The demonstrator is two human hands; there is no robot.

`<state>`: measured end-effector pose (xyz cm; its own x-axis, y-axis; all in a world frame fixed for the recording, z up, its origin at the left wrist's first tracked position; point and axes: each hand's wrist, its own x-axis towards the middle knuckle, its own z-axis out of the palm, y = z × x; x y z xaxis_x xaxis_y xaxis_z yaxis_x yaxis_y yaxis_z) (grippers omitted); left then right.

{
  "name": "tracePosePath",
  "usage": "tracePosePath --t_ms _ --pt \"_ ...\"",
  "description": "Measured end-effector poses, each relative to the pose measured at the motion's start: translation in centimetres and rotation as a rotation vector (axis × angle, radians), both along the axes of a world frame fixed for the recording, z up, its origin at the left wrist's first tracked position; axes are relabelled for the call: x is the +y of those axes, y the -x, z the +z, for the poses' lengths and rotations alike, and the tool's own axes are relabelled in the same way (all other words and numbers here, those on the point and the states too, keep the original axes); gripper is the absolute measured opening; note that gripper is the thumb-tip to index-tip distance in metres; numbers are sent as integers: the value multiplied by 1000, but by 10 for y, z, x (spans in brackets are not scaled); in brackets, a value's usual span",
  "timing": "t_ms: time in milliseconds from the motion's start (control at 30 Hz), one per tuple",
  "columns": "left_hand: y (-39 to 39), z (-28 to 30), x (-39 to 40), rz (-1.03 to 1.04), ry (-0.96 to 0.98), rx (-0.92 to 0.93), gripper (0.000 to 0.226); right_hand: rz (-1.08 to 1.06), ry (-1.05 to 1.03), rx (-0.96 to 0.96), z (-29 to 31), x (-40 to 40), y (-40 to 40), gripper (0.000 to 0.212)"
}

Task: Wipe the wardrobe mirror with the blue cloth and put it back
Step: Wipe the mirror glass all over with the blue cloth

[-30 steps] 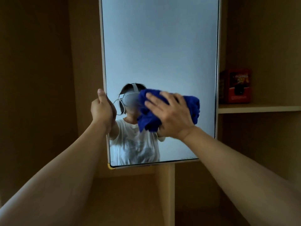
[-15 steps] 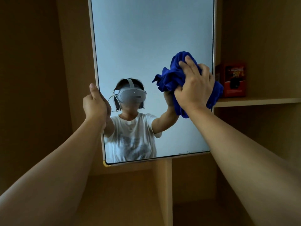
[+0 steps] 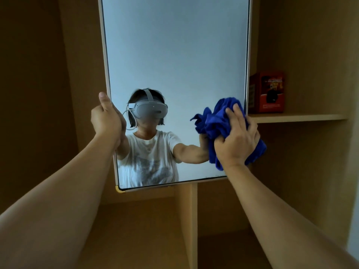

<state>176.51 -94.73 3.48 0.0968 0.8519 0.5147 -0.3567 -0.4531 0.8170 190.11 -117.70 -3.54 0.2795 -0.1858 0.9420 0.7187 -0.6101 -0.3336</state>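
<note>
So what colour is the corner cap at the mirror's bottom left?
Yellow corner cap, seen in the head view.

Left hand (image 3: 105,121) gripping mirror (image 3: 174,65) frame edge, right hand (image 3: 236,141) pressing bunched blue cloth (image 3: 212,125) on glass, red box (image 3: 269,92) on shelf (image 3: 299,117)

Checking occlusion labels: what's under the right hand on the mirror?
A bunched blue cloth, gripped by the right hand against the white-framed wardrobe mirror near its right edge. The glass beneath the cloth is covered, so its state is unseen.
</note>
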Motion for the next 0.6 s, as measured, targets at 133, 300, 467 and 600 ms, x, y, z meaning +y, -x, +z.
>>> tracePosePath --t_ms 133,300,467,600 --pt "-3 -1 2 21 16 15 46 18 42 -43 -28 10 13 57" --pt "-8 1 8 28 13 -1 47 26 182 -131 -59 34 32 57" --pt "-10 -1 13 54 -15 36 57 55 380 -269 -87 57 53 62" --pt "-10 -2 13 -15 25 14 42 91 561 -380 -102 68 66 53"
